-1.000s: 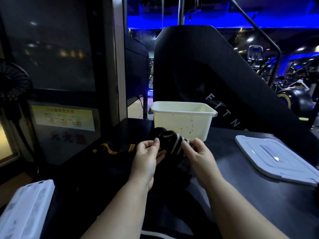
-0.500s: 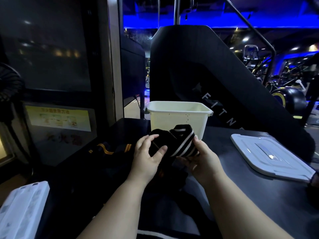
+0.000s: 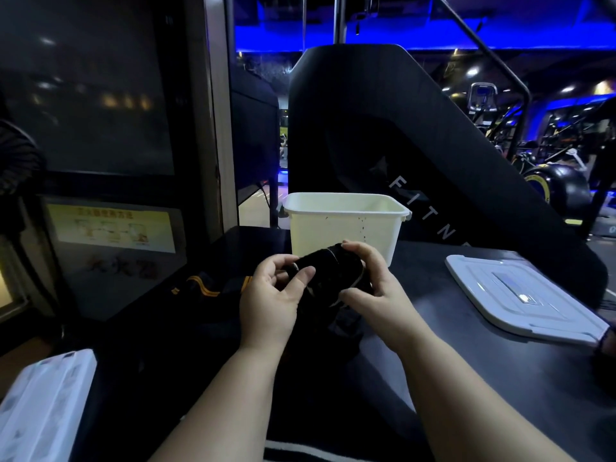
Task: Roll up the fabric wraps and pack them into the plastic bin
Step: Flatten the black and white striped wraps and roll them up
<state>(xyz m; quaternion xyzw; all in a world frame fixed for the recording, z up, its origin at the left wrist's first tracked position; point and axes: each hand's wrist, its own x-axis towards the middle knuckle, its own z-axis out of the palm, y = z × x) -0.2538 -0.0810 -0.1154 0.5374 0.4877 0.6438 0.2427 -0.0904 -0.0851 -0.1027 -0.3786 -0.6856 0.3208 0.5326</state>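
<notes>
Wrap (image 3: 333,270): black roll
Left grip (image 3: 270,300): clasping Wrap
Right grip (image 3: 375,290): clasping Wrap
Bin (image 3: 343,230): 12 o'clock, just behind Wrap

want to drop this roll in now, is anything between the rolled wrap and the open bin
Nothing visible blocks it. The left hand and right hand hold the rolled wrap before the near wall of the bin, below the rim, so it need only clear that rim. The lid lies off to the right.
</notes>
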